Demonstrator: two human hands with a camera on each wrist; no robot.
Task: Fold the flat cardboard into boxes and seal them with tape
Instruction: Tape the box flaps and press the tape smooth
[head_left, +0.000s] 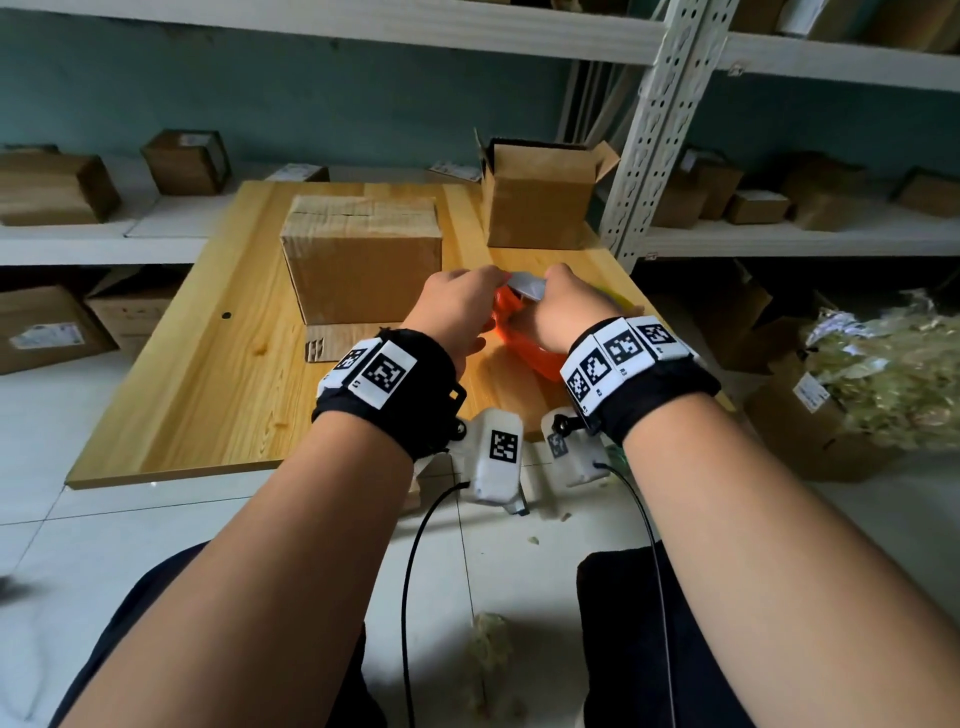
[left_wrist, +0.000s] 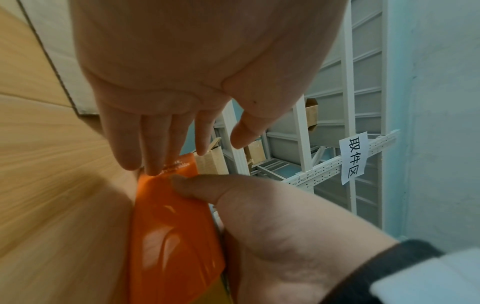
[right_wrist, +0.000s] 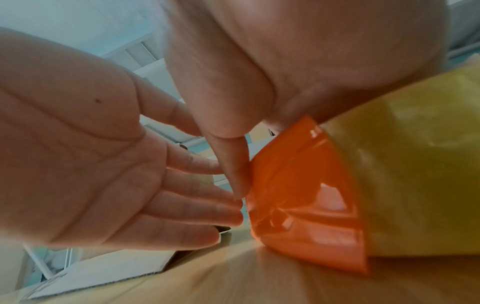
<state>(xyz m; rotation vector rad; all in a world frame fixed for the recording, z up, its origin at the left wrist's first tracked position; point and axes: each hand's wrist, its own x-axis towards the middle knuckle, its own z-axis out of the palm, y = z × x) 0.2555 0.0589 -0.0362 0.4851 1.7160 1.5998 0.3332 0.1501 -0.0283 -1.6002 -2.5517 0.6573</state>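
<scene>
Both hands meet over an orange tape dispenser (head_left: 511, 325) standing on the wooden table (head_left: 208, 364). My right hand (head_left: 558, 293) grips it, thumb (left_wrist: 194, 187) pressed on its orange side (left_wrist: 171, 236). The yellowish tape roll (right_wrist: 415, 164) sits inside it under my right palm. My left hand (head_left: 480, 278) has straight fingers, and its fingertips (right_wrist: 233, 207) touch the dispenser's front edge (right_wrist: 253, 195). A pale grey strip (head_left: 524, 285) shows between the two hands. Behind them stands a folded cardboard box (head_left: 361, 254) with its top flaps down.
A second box (head_left: 537, 197) with its flaps up stands at the table's far right corner. A flat cardboard scrap (head_left: 324, 343) lies under the near box. White metal shelving (head_left: 654, 130) with more boxes surrounds the table. Packing filler (head_left: 883, 374) is piled at right.
</scene>
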